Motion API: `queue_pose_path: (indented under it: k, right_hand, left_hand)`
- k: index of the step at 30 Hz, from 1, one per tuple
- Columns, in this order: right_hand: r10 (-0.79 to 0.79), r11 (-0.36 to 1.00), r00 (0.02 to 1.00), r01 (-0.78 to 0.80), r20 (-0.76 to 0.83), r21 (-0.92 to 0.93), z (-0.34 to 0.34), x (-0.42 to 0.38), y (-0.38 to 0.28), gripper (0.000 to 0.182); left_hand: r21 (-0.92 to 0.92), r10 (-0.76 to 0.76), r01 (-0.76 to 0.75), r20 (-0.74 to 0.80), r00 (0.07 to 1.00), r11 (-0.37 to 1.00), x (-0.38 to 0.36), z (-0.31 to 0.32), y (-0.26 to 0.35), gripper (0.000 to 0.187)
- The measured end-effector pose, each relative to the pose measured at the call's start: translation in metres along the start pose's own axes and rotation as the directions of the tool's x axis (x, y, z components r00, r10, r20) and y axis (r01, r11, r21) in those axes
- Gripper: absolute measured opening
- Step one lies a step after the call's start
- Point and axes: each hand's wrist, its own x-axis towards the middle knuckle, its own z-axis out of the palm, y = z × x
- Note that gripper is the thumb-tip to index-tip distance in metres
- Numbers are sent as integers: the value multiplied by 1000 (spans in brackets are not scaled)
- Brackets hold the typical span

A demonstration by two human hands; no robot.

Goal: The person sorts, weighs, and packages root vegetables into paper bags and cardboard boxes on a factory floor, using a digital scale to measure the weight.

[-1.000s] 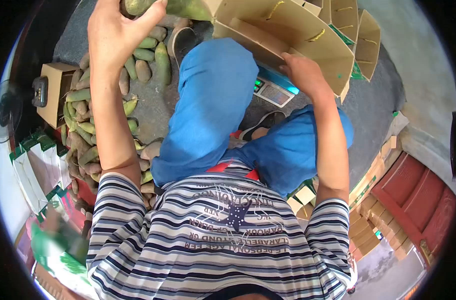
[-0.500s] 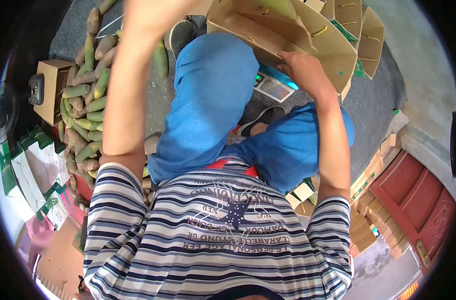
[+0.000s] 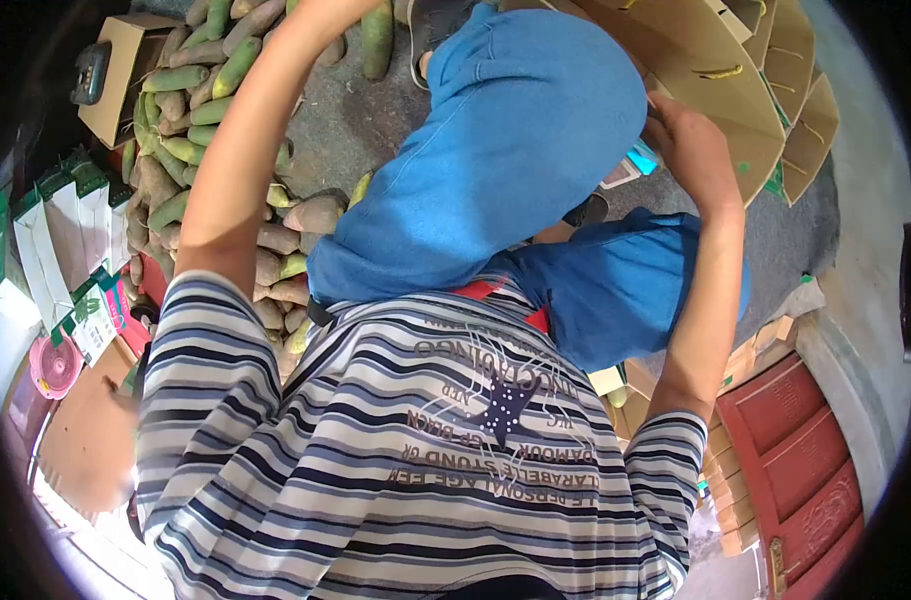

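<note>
Cardboard box [image 3: 715, 60], open, tan with yellow handles, sits upper right of my view, just past the blue-trousered knee [image 3: 515, 130]. Going left to right: white-and-green cartons [image 3: 45, 240] stacked along the far left edge, pink bowl [image 3: 55, 365] below them. Small brown carton [image 3: 125, 60] upper left with a dark device [image 3: 90, 72] on its edge. Next, big pile of green and brown fruit [image 3: 190, 130] on the grey floor [image 3: 345, 120], running from top down beside my left arm. Left arm [image 3: 240, 170] reaches up and out of frame; left hand is cut off at the top, so I cannot tell its grip. Striped shirt [image 3: 415, 460] fills the bottom. Right hand [image 3: 690, 150] rests on the box's near wall, fingers curled on the cardboard edge, holding it. Scale [image 3: 630, 170] with teal display peeks out just beside that hand, mostly hidden by the knee. More folded boxes [image 3: 810, 130] behind. Red door [image 3: 795, 450] lower right, stacked flat cartons [image 3: 740, 500] beside it.
</note>
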Motion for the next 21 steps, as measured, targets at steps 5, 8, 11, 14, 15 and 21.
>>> queue_pose_path:
  k: [5,8,11,14,15,21]
  right_hand:
    - [5,1000,1000,-5,11,15,0,2,-1,28]
    - [8,1000,1000,-8,21,22,3,2,1,28]
    - [14,1000,1000,-15,16,25,3,2,1,28]
    - [33,999,999,-34,39,11,1,4,0,28]
    - [33,999,999,-33,43,13,1,4,1,27]
    - [19,999,999,-20,40,44,1,4,2,23]
  left_hand:
    - [566,-262,-56,465,846,822,-154,52,-149,36]
    - [709,-612,-86,657,441,700,-260,100,-200,47]
    - [749,-667,-41,613,424,662,-340,111,-217,55]
    - [754,-648,-34,586,487,656,-362,105,-207,60]
    - [752,-635,-37,581,509,658,-361,103,-203,61]
    - [691,-681,233,491,543,685,-335,91,-204,61]
